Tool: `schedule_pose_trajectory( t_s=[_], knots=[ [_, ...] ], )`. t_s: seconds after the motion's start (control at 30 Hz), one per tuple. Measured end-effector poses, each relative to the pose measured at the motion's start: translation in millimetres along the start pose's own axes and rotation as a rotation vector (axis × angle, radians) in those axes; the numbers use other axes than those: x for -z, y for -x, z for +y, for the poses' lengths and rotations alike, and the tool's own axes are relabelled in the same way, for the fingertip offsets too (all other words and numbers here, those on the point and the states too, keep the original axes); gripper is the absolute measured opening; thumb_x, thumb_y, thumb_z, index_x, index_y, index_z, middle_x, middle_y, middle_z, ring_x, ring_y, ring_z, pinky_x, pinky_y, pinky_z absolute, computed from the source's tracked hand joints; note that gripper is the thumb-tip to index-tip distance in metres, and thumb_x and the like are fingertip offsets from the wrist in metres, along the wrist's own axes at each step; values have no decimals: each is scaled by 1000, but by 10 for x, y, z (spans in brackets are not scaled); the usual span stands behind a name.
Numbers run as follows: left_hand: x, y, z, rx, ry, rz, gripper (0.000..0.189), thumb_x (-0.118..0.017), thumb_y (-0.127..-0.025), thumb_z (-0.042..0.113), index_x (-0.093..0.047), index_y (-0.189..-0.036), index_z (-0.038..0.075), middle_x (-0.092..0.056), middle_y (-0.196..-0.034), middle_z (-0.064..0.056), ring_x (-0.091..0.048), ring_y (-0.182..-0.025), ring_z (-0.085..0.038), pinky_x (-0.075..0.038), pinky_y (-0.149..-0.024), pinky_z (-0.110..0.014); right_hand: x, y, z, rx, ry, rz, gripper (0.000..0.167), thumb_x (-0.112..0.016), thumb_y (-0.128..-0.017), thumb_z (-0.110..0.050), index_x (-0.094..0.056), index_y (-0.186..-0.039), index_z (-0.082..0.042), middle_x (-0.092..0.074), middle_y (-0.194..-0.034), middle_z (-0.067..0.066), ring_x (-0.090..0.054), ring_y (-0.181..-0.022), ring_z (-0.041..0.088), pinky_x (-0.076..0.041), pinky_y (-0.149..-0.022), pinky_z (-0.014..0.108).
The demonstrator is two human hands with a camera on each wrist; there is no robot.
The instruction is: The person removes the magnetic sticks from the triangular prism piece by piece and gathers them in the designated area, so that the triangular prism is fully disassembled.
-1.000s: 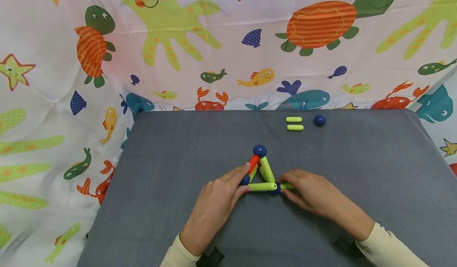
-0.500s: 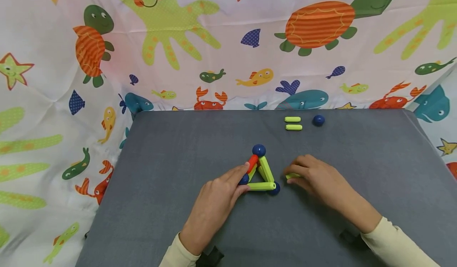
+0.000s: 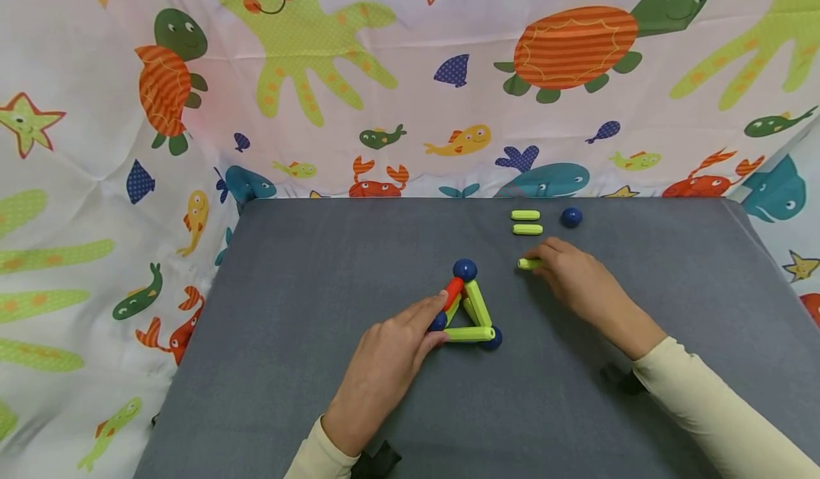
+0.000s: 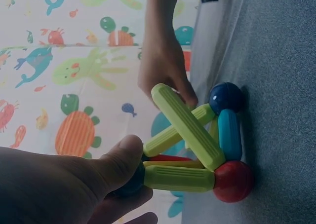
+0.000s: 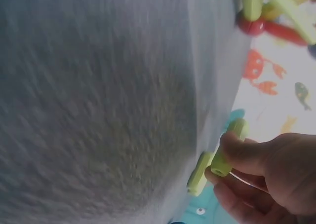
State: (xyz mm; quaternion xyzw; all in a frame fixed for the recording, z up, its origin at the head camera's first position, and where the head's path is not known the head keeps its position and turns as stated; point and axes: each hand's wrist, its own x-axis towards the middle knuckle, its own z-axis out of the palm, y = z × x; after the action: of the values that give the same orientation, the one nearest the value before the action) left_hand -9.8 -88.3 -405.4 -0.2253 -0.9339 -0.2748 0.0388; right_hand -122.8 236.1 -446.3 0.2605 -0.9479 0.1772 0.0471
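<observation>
Right hand pinches green stick, seemingly above the table.

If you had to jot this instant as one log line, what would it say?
left hand: holds stick-and-ball pyramid at corner ball | right hand: pinches green stick beside two spare sticks | loose blue ball: untouched

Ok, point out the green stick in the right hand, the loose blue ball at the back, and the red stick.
green stick [image 3: 528,263], head view, its free end.
loose blue ball [image 3: 571,216], head view, its centre.
red stick [image 3: 454,292], head view, mid-length.
</observation>
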Motion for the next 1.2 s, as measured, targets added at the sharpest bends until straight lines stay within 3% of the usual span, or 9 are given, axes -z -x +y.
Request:
schedule_pose_trajectory(
  t_s=[0.3,0.7,0.97,1.2],
  knots=[
    [-2,3,-6,-9,10,2,61,-75,-98,31,-57,-155,17,-67,-144,-3,-73,-116,-18,-62,-90,-37,-42,-241,191,-80,45,10,23,-76,-96,0,-73,-118,0,-68,-112,16,-71,-96,36,-59,-79,57],
    [-6,18,-20,-23,13,7,59,-75,-99,29,-57,-154,17,-67,-144,-1,-72,-117,-17,-62,-91,-35,-140,-299,271,-73,67,24,21,-77,-95,-1,-73,-116,-1,-68,-115,17,-71,-97,38,-59,-77,58],
    [2,24,-30,-9,14,-11,59,-73,-101,31,-56,-155,18,-66,-145,-1,-72,-118,-17,-61,-93,-36,-175,-327,300,-7,138,78,23,-82,-89,-1,-76,-111,-3,-72,-107,15,-70,-85,39,-57,-76,56],
    [-1,33,-41,0,9,-13,60,-73,-100,31,-55,-156,17,-66,-145,-2,-72,-119,-17,-61,-94,-37,-190,-339,285,18,164,78,23,-83,-89,-2,-76,-111,-2,-73,-108,15,-70,-101,37,-54,-89,56]
  ],
)
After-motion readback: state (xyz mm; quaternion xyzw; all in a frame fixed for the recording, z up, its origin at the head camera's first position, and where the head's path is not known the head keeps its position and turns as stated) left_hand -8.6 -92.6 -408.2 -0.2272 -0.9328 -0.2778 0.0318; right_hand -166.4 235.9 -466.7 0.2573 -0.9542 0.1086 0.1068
